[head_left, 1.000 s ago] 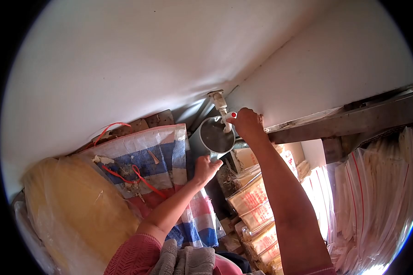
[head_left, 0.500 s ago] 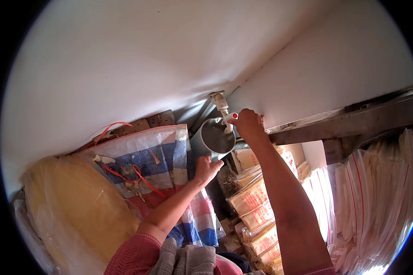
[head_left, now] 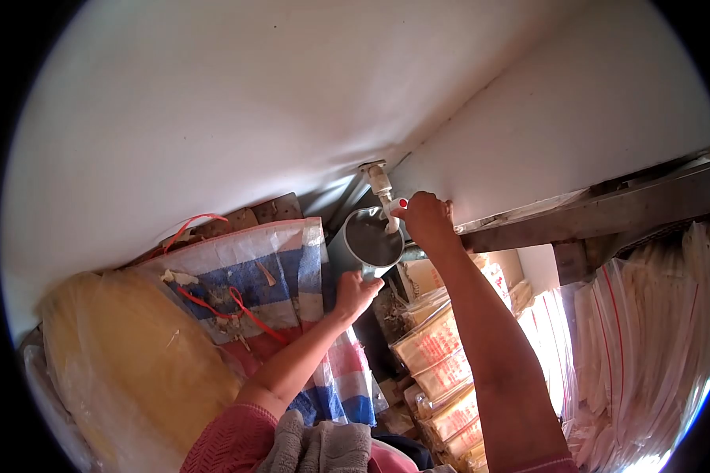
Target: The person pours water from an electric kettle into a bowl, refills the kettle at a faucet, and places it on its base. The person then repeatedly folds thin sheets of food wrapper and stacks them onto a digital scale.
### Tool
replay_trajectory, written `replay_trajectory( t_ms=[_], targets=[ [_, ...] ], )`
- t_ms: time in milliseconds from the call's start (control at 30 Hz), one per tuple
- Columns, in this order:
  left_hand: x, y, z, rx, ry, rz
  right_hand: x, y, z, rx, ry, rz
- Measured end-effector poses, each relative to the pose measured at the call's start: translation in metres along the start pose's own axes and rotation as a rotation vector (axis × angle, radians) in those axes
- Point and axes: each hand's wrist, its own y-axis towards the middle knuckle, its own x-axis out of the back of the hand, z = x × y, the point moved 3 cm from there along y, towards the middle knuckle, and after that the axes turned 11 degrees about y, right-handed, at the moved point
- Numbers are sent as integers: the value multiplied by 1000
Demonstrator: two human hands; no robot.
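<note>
My left hand [head_left: 358, 293] is closed around the handle of a pale jug [head_left: 347, 251], whose open mouth faces up. The inside of the jug looks grey; I cannot make out clearly how full it is. Over the mouth sits the spout of a white plastic tap [head_left: 381, 186], which comes out of the white wall. My right hand [head_left: 429, 218] grips the tap's handle, marked with a red dot, and its fingers are partly hidden behind the back of the hand.
At left lie a large yellowish bundle in clear plastic [head_left: 134, 347] and a striped woven sheet [head_left: 280, 268] with red string [head_left: 248, 314]. Printed packets [head_left: 442, 347] are stacked below my right arm. Plastic bags [head_left: 639, 331] stand at right, under a beam [head_left: 592, 217].
</note>
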Motion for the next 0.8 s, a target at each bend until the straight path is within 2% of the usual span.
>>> replay_trajectory(
  t_ms=[233,333,433,533,600,667,733,767,800],
  targets=[
    [-3,2,6,-15,-36,19,1,-3,1,30,-9,-30],
    [-1,-2,-3,7,-144,20,13,-6,9,29,-97,26],
    [-8,-1,5,88,-390,15,5,-7,17,-102,-90,103],
    [-18,-1,10,73,-219,-122,-2,-11,22,-154,-20,-15],
    [-27,0,25,70,-150,-153,-1,-18,22,-90,-31,-28],
    [-33,2,32,53,-76,-189,23,-29,34,-105,-34,-47],
    [-32,0,25,41,-3,-213,39,-69,42,166,-34,-265],
    [-28,-4,14,35,35,-219,50,-99,45,205,92,-196],
    [-18,-13,-12,-22,51,-277,49,-131,38,301,278,-306]
  ],
)
